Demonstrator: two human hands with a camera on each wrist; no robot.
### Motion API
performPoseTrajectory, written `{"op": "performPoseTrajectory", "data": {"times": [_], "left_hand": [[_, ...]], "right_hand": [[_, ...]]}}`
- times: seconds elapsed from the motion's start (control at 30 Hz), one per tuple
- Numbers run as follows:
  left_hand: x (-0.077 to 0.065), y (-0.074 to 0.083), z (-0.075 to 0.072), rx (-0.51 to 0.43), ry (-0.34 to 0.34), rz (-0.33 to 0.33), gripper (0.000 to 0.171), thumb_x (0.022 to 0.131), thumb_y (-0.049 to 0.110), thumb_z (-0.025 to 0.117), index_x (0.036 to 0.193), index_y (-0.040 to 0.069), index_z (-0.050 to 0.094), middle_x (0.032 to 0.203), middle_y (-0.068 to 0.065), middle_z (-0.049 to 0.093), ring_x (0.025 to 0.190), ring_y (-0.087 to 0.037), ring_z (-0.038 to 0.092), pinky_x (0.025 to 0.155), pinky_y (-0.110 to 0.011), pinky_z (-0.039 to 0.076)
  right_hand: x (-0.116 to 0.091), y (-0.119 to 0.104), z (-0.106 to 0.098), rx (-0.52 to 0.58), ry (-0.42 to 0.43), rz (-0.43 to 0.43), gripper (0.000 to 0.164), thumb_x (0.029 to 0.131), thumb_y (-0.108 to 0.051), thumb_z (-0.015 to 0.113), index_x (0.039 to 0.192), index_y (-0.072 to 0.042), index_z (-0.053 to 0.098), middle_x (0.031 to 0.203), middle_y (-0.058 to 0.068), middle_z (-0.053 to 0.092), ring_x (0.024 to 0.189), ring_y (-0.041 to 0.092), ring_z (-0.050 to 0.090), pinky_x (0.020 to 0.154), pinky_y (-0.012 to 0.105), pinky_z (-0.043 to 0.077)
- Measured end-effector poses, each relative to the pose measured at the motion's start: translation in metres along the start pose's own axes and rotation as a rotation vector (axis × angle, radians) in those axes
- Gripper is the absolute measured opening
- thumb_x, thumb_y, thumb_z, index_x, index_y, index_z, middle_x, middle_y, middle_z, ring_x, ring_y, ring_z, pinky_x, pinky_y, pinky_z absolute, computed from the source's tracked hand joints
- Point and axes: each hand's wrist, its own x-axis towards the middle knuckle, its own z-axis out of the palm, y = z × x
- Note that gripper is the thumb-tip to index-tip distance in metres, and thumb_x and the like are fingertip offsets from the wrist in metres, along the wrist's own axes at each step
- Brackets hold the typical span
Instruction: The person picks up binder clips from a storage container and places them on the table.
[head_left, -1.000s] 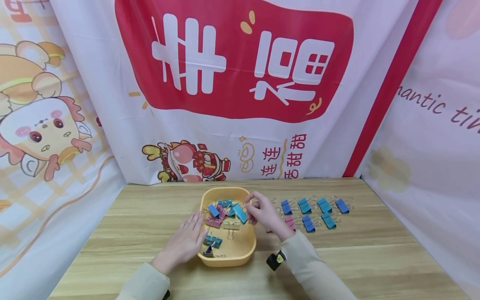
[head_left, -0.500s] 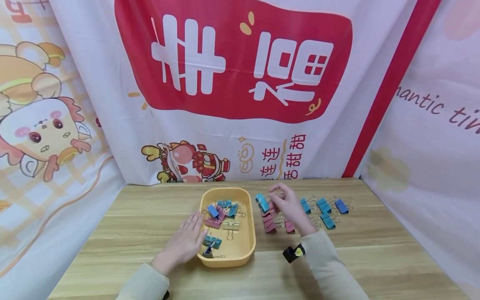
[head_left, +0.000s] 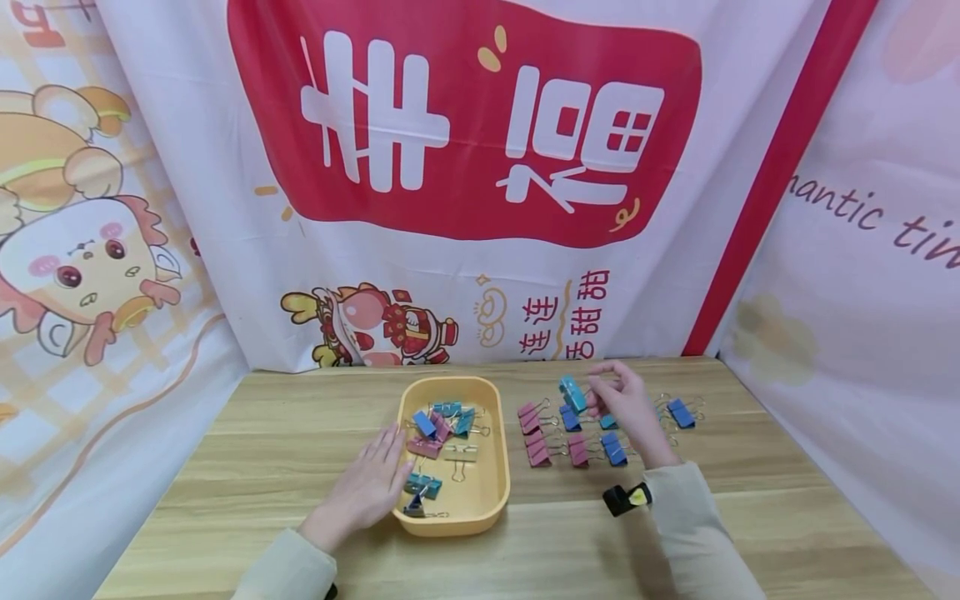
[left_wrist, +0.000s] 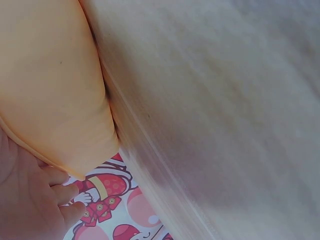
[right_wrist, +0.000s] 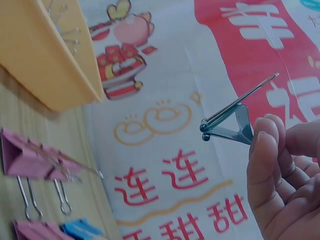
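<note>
In the head view my right hand [head_left: 628, 410] pinches a teal binder clip [head_left: 572, 394] above the rows of clips on the table. The right wrist view shows this clip [right_wrist: 244, 125] side-on at the fingertips, one wire handle lying along its body. My left hand [head_left: 366, 482] rests with extended fingers along the left rim of a yellow plastic tray [head_left: 483, 492]. Inside the tray lie loose binder clips, among them a blue one [head_left: 424, 425], a cream one [head_left: 461, 453] and a teal one [head_left: 424, 486]. The left wrist view catches the tray's outer wall [left_wrist: 50, 75] and part of the left hand [left_wrist: 30, 195].
Right of the tray, binder clips lie in two rows on the wooden table [head_left: 315, 417]: pink ones [head_left: 537, 452], blue ones [head_left: 613, 450] and teal ones partly hidden behind my right hand. Printed cloth [head_left: 420, 283] hangs behind the table and at both sides.
My right hand has lifted the teal clip out of the tray and carried it rightwards over the rows. The left hand has stayed at the tray.
</note>
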Motion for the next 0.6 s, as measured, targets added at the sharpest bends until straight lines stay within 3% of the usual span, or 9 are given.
{"op": "performPoseTrajectory", "data": {"times": [0.47,0.6], "left_hand": [[0.000,0.000,0.000,-0.001,0.003,-0.002,0.057,0.101,0.032,0.030,0.142,-0.007,0.023,0.148,-0.023,0.014,0.135,-0.036,0.014,0.108,-0.046,0.015],[0.000,0.000,0.000,-0.002,0.000,-0.001,0.057,0.101,0.032,0.030,0.142,-0.007,0.023,0.148,-0.022,0.013,0.135,-0.036,0.013,0.109,-0.046,0.014]], "right_hand": [[-0.002,0.012,-0.041,-0.040,0.083,-0.002,0.026,0.096,-0.014,0.050,0.113,0.005,0.045,0.068,0.008,0.061,0.056,0.015,0.059,0.055,0.029,0.053],[0.002,0.027,-0.056,-0.034,0.114,-0.035,0.029,0.095,-0.015,0.051,0.113,0.008,0.045,0.065,0.008,0.060,0.053,0.013,0.058,0.052,0.026,0.052]]}}
